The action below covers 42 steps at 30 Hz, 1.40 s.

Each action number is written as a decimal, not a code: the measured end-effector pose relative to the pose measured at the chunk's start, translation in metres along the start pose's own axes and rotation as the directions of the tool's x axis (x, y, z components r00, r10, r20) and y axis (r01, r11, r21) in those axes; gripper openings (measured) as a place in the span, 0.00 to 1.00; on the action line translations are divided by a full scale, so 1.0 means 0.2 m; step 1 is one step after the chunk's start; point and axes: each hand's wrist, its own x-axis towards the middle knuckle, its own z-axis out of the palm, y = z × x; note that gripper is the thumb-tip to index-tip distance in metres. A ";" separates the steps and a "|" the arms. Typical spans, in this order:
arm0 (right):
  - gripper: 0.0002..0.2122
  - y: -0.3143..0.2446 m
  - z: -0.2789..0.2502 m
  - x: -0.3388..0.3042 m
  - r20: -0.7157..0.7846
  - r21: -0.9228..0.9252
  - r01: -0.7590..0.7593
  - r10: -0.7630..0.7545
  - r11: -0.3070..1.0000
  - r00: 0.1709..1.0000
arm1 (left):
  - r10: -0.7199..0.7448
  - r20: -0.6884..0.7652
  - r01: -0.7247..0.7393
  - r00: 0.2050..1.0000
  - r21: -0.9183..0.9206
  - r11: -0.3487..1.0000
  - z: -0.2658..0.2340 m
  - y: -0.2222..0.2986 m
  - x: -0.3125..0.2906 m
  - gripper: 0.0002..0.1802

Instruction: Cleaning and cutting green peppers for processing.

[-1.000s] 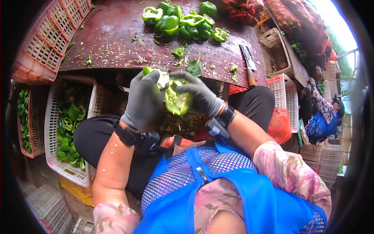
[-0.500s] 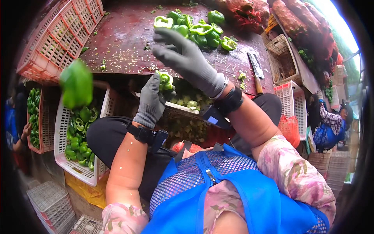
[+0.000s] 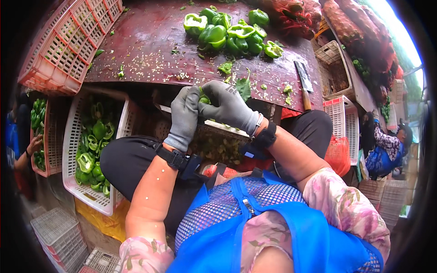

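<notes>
My left hand (image 3: 183, 116) and my right hand (image 3: 224, 108), both in grey gloves, meet just off the table's near edge. Their fingers close round a green bell pepper piece (image 3: 205, 99), mostly hidden by the gloves. On the table beyond lies a heap of cut and whole green bell peppers (image 3: 213, 37). A leaf (image 3: 244, 87) and a small pepper scrap (image 3: 225, 68) rest by the near edge, close to my right hand. To my left, a white crate (image 3: 70, 170) holds cut green peppers (image 3: 85, 162).
A wooden-handled knife (image 3: 302, 77) lies at the table's right side. Pale seeds dot the red tabletop (image 3: 136, 38). An orange-and-white crate (image 3: 68, 43) leans at far left. Below my hands sits a container of scraps (image 3: 214, 148). Other people (image 3: 387, 150) work at both sides.
The green pepper in mid-air at left is gone from there, and a cut pepper now shows on top in the crate. My right hand has come back to my left; a leaf and scrap now lie on the table.
</notes>
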 end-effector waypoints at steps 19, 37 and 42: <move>0.20 0.32 -0.39 0.45 -0.333 -0.578 -0.134 -0.083 0.805 0.939 | -0.345 -0.426 -0.351 0.836 -0.899 0.260 -0.60 0.23 0.15 0.44; 0.28 0.16 -0.46 0.71 -0.321 -0.322 0.193 -0.298 0.927 0.899 | -0.369 -0.007 0.247 0.930 -0.731 0.636 -0.18 0.10 0.17 0.16; 0.30 0.63 -0.55 0.59 -0.131 -0.796 -0.217 0.188 0.565 0.973 | -0.349 -0.016 0.245 0.937 -0.683 0.688 -0.14 0.13 0.17 0.16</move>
